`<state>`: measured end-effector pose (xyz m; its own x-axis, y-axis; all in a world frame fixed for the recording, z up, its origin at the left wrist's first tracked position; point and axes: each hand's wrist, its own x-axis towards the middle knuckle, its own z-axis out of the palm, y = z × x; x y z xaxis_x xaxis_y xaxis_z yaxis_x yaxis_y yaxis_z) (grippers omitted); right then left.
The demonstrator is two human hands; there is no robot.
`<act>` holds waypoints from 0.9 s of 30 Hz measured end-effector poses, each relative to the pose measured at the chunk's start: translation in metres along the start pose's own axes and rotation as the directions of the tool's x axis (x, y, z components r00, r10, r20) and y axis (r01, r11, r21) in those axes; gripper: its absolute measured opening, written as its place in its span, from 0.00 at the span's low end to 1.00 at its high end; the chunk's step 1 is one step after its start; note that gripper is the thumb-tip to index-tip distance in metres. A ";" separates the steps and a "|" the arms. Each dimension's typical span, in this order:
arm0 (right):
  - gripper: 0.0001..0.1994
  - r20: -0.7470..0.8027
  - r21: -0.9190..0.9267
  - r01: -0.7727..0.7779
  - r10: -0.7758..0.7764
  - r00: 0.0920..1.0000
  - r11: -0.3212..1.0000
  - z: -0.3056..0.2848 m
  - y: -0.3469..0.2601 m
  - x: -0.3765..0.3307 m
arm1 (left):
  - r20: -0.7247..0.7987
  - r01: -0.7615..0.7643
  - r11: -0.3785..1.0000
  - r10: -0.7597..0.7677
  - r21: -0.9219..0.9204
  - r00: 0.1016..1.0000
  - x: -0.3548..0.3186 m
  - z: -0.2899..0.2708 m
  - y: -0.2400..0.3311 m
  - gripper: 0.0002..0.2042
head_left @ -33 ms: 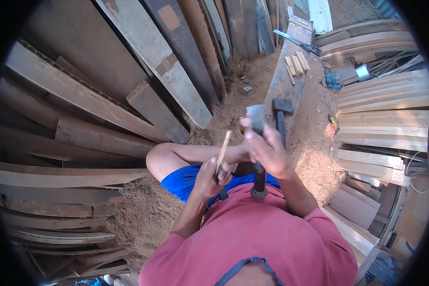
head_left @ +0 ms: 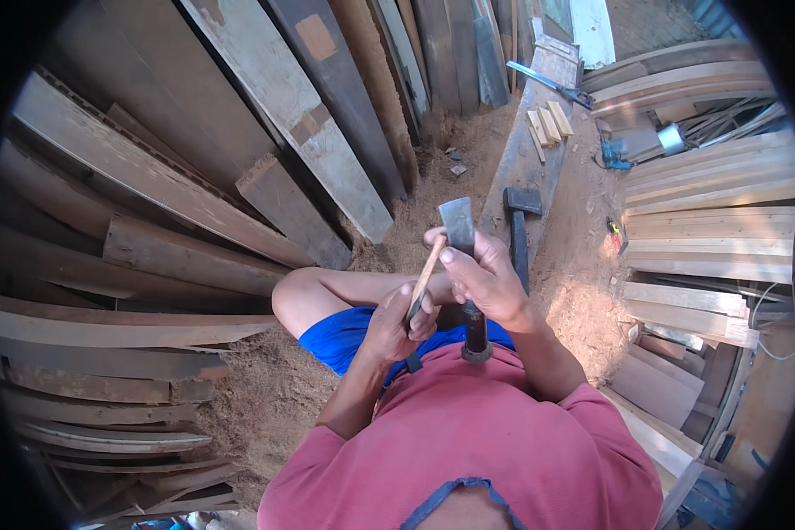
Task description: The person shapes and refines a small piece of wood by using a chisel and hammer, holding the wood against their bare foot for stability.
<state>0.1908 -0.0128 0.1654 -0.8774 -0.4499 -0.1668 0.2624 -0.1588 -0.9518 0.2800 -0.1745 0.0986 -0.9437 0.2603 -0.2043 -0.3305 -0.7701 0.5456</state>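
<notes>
My right hand [head_left: 493, 284] is wrapped round a broad chisel [head_left: 457, 217], gripping it just below its grey metal blade. The blade points away from me, and the dark handle, with a ring at its end, comes back toward my shirt. A slim wooden stick [head_left: 427, 272], dark at its lower end, is held in my left hand [head_left: 395, 329]. Its upper tip meets the chisel's blade in this view; whether they touch I cannot tell. Just right of the chisel, a dark mallet [head_left: 522, 201] lies with its handle toward me.
A long narrow board [head_left: 526, 150] runs away from me, bearing a handsaw [head_left: 548, 81] and several small wood pieces [head_left: 548, 124]. Planks [head_left: 283, 97] lean at the left, and stacked timber [head_left: 711, 234] fills the right. A blue power tool [head_left: 614, 152] lies beyond. Sawdust covers the ground.
My right hand has brought the chisel left and slightly nearer me, toward the stick. The stick has tilted a little to the right, its tip now at the blade.
</notes>
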 end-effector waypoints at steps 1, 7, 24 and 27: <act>0.12 0.073 -0.122 0.048 -0.039 0.997 0.991 0.001 0.002 0.006 | 0.050 0.056 0.998 -0.056 -0.008 0.997 0.006 0.003 0.002 0.21; 0.14 -0.033 0.044 0.055 -0.053 0.998 0.998 -0.002 0.011 0.017 | -0.027 -0.029 0.998 0.030 0.063 0.999 0.015 -0.001 0.002 0.19; 0.08 0.180 0.459 -0.316 0.261 0.948 0.830 0.061 0.009 -0.036 | -0.206 -0.117 0.835 0.265 0.537 0.942 0.021 0.017 0.030 0.21; 0.09 0.199 0.462 -0.330 0.266 0.943 0.824 0.055 0.008 -0.035 | -0.200 -0.103 0.793 0.274 0.600 0.941 0.016 0.019 0.028 0.23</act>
<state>0.2453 -0.0464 0.1773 -0.6779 -0.6414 -0.3593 0.6907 -0.3884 -0.6100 0.2552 -0.1807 0.1265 -0.9751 -0.0827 -0.2056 -0.1741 -0.2878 0.9417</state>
